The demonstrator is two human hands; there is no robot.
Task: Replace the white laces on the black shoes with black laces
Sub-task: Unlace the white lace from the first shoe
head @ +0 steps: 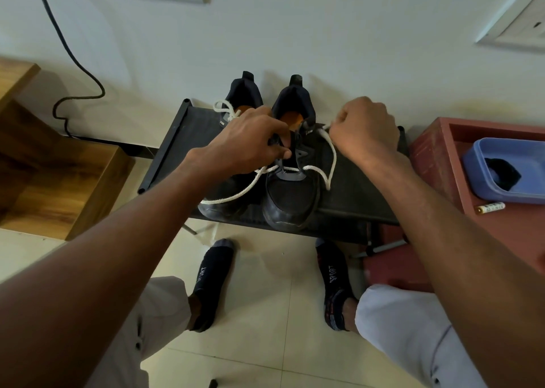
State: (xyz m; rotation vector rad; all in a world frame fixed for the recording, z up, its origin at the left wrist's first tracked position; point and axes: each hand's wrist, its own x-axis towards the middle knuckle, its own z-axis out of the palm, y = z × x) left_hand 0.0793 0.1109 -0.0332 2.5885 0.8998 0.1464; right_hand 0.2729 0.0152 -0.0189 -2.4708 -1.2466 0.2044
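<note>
In the head view, 2 black shoes [290,198] stood side by side on a dark rack [359,193] against the wall. The right hand [365,131] pinched the end of the white lace [331,163], which ran down from this grip to the lowest eyelets. The left hand [250,139], just beside, held the tongue area with curled fingers.
</note>
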